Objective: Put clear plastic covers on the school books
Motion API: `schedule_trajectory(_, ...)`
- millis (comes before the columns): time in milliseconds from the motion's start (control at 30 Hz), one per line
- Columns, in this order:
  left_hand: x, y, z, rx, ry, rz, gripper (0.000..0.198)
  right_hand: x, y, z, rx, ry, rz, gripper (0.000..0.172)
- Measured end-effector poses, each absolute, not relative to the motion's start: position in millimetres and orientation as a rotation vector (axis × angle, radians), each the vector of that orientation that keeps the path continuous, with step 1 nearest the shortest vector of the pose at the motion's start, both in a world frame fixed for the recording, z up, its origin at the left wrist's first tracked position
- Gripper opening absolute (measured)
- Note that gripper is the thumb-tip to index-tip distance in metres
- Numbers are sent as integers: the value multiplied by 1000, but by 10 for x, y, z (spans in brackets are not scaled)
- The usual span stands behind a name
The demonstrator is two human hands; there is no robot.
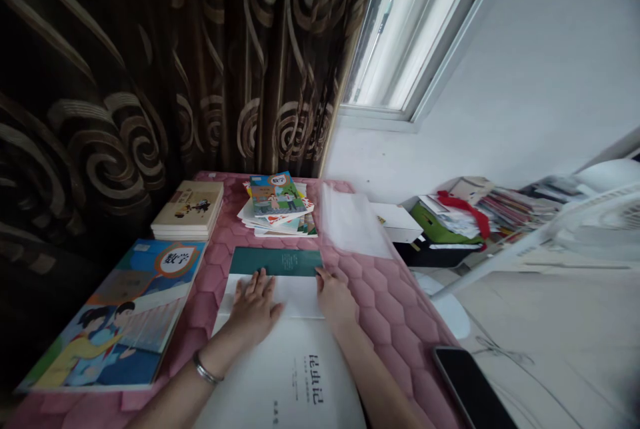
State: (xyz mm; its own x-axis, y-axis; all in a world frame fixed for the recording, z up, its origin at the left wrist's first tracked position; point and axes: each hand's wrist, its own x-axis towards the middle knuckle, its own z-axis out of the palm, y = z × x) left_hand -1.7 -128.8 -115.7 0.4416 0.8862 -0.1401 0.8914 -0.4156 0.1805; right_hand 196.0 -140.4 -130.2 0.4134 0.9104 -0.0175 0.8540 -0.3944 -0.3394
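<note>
An open book [280, 362] lies in front of me, turned sideways, with large dark characters on its white title page. At its far end is a dark green cover flap [275, 260] with small print. My left hand [255, 306] rests flat on the white paper just below the green flap, fingers spread, and a silver bangle is on that wrist. At the right edge of the flap, my right hand [337, 296] has its fingers drawn together on the book's edge. Its thumb is not clearly seen.
The table has a pink quilted cover [390, 309]. A large blue textbook [125, 316], a stack of tan books [187, 209] and a pile of thin books [280, 206] lie around. Clear plastic sheets [355, 222], a phone [470, 386] and a white fan [595, 216] are to the right.
</note>
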Motion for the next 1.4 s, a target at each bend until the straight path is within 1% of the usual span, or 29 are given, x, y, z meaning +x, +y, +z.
schedule_trajectory(100,-32,-1271,-1212,2506,1556,45,57,1899,-1440,-1222,-2363,-1698,85,40)
schedule_trajectory(167,-44,-1266,-1244,2524,1547,85,56,1802,-1464,-1180,-2220,-1893,43,41)
schedule_trajectory(267,-55,-1262,-1243,2510,1549,103,58,1619,-1485,-1188,-2014,-2110,218,50)
schedule_trajectory(367,-33,-1219,-1173,2454,1541,55,58,1497,-1484,-1257,-2003,-2155,340,54)
schedule_trajectory(467,35,-1075,-1099,2446,1543,32,54,1469,-1469,-1305,-2015,-2158,368,53)
schedule_trajectory(533,88,-928,-1096,2507,1519,81,56,1476,-1462,-1308,-2027,-2156,379,53)
schedule_trajectory(700,117,-631,-1290,2572,1462,160,57,1508,-1478,-1262,-2042,-2176,437,54)
schedule_trajectory(867,64,-610,-1463,2616,1525,180,58,1423,-1345,-1148,-2072,-2153,520,56)
schedule_trajectory(967,49,-630,-1471,2637,1539,141,57,1260,-1111,-1096,-1968,-2105,487,62)
schedule_trajectory(1067,42,-637,-1446,2637,1489,98,58,1134,-892,-1128,-1866,-2125,550,65)
schedule_trajectory(1200,57,-631,-1409,2629,1522,173,59,1243,-818,-1249,-1974,-2108,534,69)
schedule_trajectory(1300,21,-612,-1376,2568,1636,183,60,1518,-892,-1316,-2158,-2040,416,71)
schedule_trajectory(1400,-116,-589,-1336,2503,1746,118,61,1784,-974,-1341,-2302,-1959,306,71)
